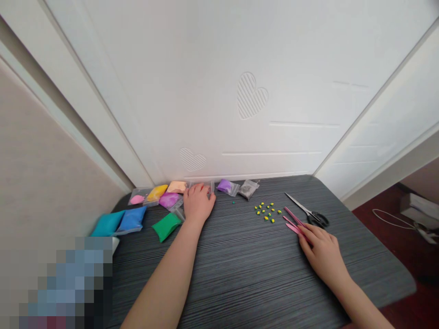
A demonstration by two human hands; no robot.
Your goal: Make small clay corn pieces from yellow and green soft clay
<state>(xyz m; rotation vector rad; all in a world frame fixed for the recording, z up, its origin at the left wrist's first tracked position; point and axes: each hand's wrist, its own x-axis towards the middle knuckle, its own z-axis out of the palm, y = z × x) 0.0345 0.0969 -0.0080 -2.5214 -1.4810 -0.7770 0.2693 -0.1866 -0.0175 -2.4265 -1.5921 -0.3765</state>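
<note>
At the back of the table, my left hand (198,203) bends its fingers and thumb around a clear zip bag (211,186) with something red in it, mostly hidden under the hand. My right hand (320,249) is closed on several slim pink modelling tools (291,219), whose tips point toward the back left. Just beyond those tips lies a group of small yellow-and-green clay pieces (266,218). Scissors (308,211) with black handles rest beside the right hand, blades pointing away. A tiny green bit (233,202) sits between the two hands.
Left of my left hand lie bags of clay: green (167,227), magenta (169,199), peach (177,187), yellow (157,192), pink (137,199), blue (131,220) and teal (107,224). Purple (225,185) and grey (248,189) bags lie right. A white panel (212,91) rises behind the dark table (233,274).
</note>
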